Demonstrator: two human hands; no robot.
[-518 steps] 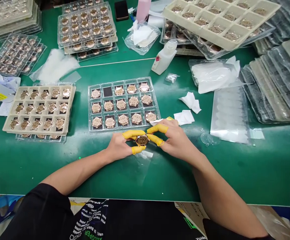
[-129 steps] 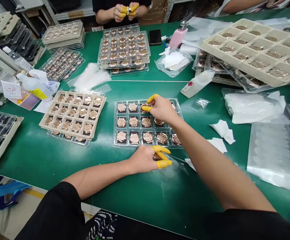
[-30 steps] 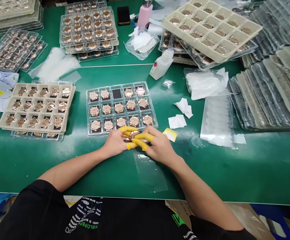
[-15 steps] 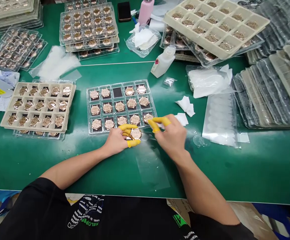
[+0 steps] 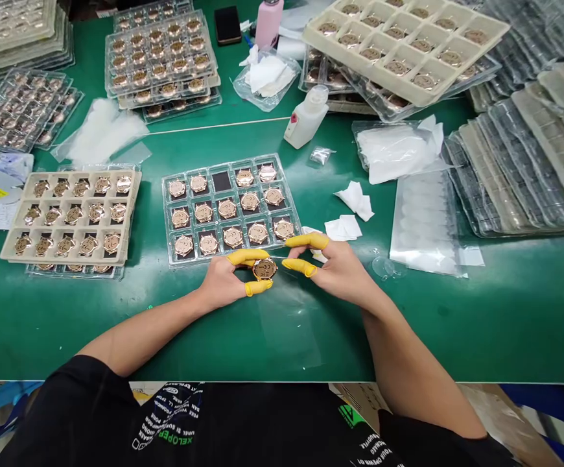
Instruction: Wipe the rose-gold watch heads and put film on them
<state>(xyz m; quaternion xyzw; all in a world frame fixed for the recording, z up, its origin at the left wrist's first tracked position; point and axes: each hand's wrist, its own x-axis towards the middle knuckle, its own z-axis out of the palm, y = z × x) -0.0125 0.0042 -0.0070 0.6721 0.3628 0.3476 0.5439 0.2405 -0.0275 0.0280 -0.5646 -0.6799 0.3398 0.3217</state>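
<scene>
My left hand [image 5: 226, 280] pinches a round rose-gold watch case [image 5: 264, 268] between thumb and forefinger, both in yellow finger cots, just above the green table. My right hand [image 5: 341, 271] hovers to the right of the case, its cotted thumb and forefinger apart and close to the case but not touching it. Just behind the hands lies a clear tray [image 5: 189, 260] of similar cases, with one empty cell [image 5: 222, 181] in its back row. A clear film sheet [image 5: 288, 324] lies flat on the table below the hands.
A beige tray [image 5: 135, 201] of cases sits at left. Stacked trays [image 5: 161, 59], a phone [image 5: 227, 24] and a pink bottle [image 5: 267, 23] stand behind. A white bottle [image 5: 304, 118], wipes [image 5: 356, 198], plastic bags [image 5: 403, 150] and empty tray stacks [image 5: 529, 149] fill the right.
A second ago both hands were on the case. The right hand then pulled away to the right and has now come back close to it. The left hand has kept its grip.
</scene>
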